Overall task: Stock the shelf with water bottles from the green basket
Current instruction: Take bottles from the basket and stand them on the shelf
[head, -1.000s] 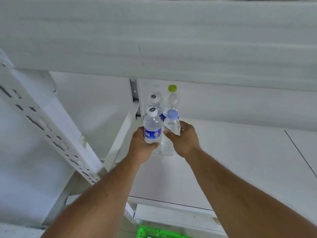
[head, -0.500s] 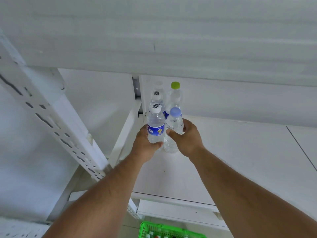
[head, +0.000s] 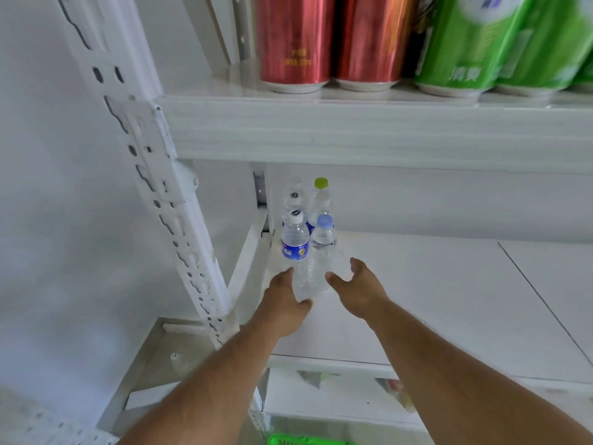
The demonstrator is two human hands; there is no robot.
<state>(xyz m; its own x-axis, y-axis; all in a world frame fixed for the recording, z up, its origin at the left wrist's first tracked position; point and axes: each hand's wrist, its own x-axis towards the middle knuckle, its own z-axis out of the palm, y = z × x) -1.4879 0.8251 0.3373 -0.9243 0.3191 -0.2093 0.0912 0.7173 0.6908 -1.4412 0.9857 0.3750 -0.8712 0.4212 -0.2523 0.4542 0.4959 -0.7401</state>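
Note:
Several clear water bottles stand in two short rows at the back left corner of the white shelf (head: 433, 300). The front left one is a blue-labelled bottle (head: 295, 248) with a white cap. Beside it stands a bottle with a pale blue cap (head: 322, 248). Behind them are a white-capped bottle (head: 294, 200) and a green-capped bottle (head: 321, 195). My left hand (head: 285, 308) is open just in front of the blue-labelled bottle, fingers off it. My right hand (head: 357, 289) is open to the right of the blue-capped bottle. A sliver of the green basket (head: 305, 440) shows at the bottom edge.
The shelf above carries red cans (head: 327, 40) and green cans (head: 487, 43). A perforated white upright (head: 160, 187) runs down the left side, with the wall beyond it. A lower shelf edge (head: 337, 396) lies beneath the bottles' shelf.
Both hands have let go of the two front bottles and drawn back a little, fingers spread. The view has tilted up, so the cans on the upper shelf now show.

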